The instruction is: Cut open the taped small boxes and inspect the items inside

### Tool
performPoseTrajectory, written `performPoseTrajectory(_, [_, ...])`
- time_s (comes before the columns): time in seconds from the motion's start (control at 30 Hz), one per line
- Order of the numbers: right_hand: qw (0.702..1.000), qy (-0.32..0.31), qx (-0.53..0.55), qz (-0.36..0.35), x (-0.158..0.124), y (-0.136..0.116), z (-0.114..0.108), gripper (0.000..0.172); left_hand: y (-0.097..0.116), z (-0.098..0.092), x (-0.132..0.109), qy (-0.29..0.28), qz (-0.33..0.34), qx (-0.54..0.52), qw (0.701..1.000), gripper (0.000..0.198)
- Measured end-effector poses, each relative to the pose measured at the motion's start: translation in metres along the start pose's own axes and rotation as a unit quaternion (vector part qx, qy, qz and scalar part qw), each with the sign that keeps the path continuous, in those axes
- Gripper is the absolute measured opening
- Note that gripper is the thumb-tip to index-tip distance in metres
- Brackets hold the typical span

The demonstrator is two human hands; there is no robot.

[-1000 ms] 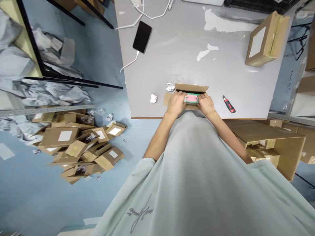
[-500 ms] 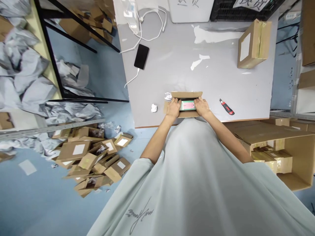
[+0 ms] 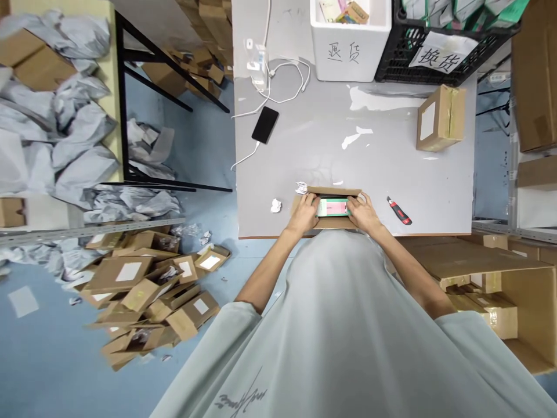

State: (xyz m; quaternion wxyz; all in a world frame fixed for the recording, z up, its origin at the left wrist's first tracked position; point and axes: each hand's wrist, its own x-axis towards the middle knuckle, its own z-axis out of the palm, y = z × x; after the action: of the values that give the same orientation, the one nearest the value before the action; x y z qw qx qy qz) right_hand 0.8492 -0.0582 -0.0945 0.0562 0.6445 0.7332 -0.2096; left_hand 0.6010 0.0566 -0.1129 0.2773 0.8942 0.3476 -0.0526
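Observation:
An open cardboard box (image 3: pixel 334 223) lies at the table's near edge, its flaps spread. Inside it is a small pink-and-green box (image 3: pixel 333 207). My left hand (image 3: pixel 306 213) has its fingers curled over the small box's left end, and my right hand (image 3: pixel 364 212) grips the right end the same way. Both sets of fingertips reach into the cardboard box and are partly hidden. To the right lies a red-and-black utility knife (image 3: pixel 399 211). Crumpled paper (image 3: pixel 275 205) sits left of the cardboard box, with another crumpled piece (image 3: pixel 301 187) by its back flap.
At the back stand a white bin (image 3: pixel 350 55) and a black crate (image 3: pixel 387 58) of green cartons. A taped carton (image 3: pixel 440 119) is at the right. A phone (image 3: pixel 265 125) lies left, on a cable. Opened boxes (image 3: pixel 152 284) are heaped on the floor.
The head view has tilted up, so more of the bin and crate shows. My fingers are more bent around the ends of the pink-and-green box, and more of its top is visible.

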Motion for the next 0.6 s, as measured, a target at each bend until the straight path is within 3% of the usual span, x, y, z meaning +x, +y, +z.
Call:
performPoseTrajectory(0.3, [0.984, 0.133, 0.114, -0.020, -0.024, 0.009, -0.027, 0.021, 0.009, -0.047, -0.018, 0.047, 0.029, -0.038, 0.998, 0.072])
performPoseTrajectory(0.5, [0.961, 0.163, 0.223, -0.017, -0.035, 0.005, -0.056, 0.030, 0.014, -0.078, -0.025, 0.068, 0.035, -0.108, 0.991, 0.074])
performPoseTrajectory(0.6, [0.938, 0.209, 0.276, -0.013, -0.037, 0.005, -0.074, 0.034, 0.014, -0.096, -0.029, 0.091, 0.036, -0.180, 0.979, 0.074])
